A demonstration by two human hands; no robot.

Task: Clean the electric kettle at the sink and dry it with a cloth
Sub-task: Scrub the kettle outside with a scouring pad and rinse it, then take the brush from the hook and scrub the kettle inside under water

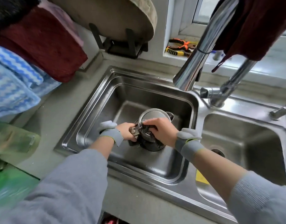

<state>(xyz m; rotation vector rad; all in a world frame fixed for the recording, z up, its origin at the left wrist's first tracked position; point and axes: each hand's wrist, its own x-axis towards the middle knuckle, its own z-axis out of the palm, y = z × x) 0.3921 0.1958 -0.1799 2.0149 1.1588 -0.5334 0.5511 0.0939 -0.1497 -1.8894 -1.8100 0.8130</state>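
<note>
The electric kettle, steel with a dark body and its lid open, stands in the left basin of the steel sink. My left hand grips the kettle's handle. My right hand holds a steel-wool scourer and presses it against the kettle near the handle. A grey band is around each wrist. No water runs from the chrome tap above the basin.
The right basin has a drain hole. A dark red cloth and a blue striped cloth hang at the left. A round board on a black stand stands behind the sink. Pliers lie on the window sill.
</note>
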